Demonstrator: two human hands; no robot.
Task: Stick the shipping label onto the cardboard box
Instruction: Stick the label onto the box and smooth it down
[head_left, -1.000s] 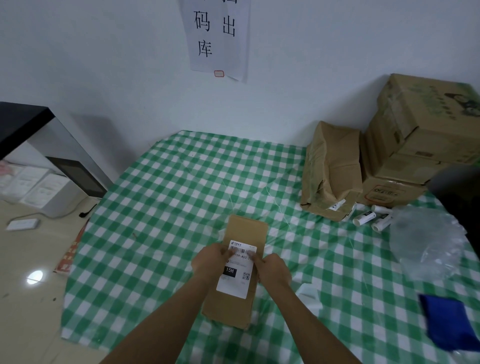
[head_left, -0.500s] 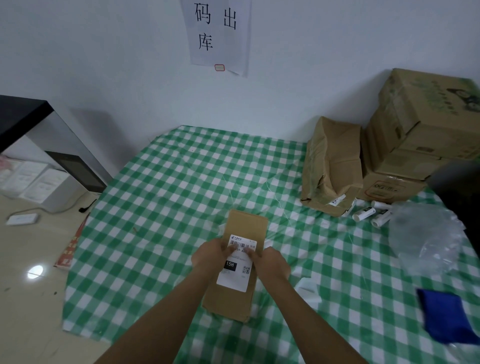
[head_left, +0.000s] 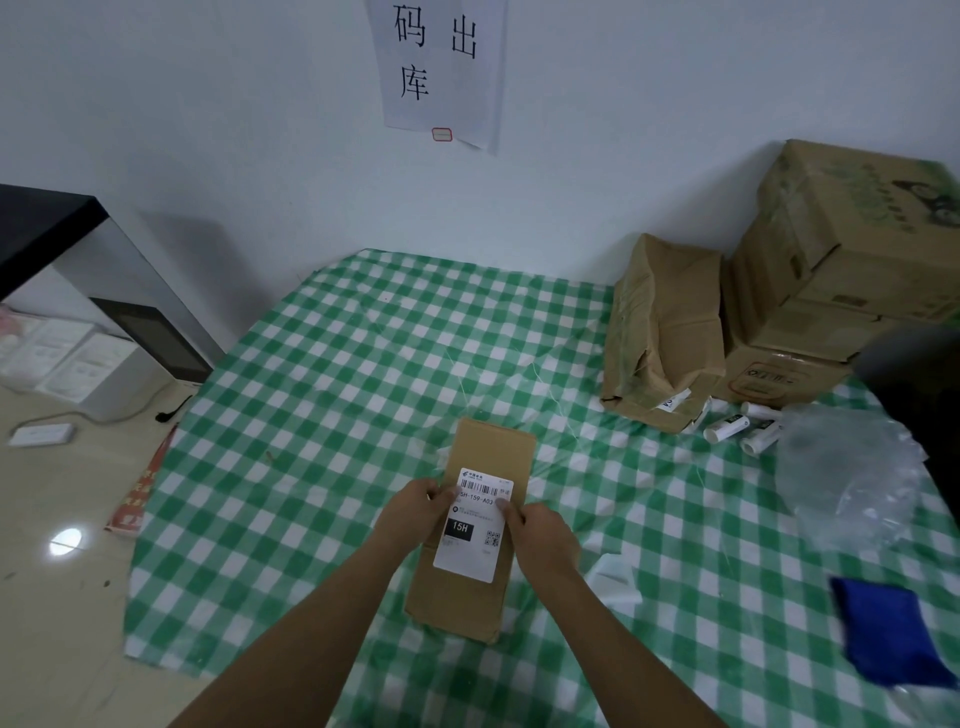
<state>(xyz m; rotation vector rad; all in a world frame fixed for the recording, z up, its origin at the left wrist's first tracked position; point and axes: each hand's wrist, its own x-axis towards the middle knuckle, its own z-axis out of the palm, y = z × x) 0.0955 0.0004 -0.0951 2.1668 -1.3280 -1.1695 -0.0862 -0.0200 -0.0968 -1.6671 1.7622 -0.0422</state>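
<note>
Left hand (head_left: 415, 512) and right hand (head_left: 540, 532): fingertips pinch opposite edges of the shipping label (head_left: 474, 525), thumbs on its face. Beneath the label: flat cardboard box (head_left: 491, 447) on checked tablecloth (head_left: 337, 389). Far right of grip: blue cloth (head_left: 883, 634).

My single head-worn camera looks forward and down over the green-checked desk (head_left: 337, 415) toward the white wall (head_left: 208, 130).

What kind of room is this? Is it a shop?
Probably a small packing or mailing room, not a shop. A person's hands press a shipping label onto a flat cardboard box, more cardboard boxes are stacked in the corner, and a paper sign with Chinese characters hangs on the wall.
</note>
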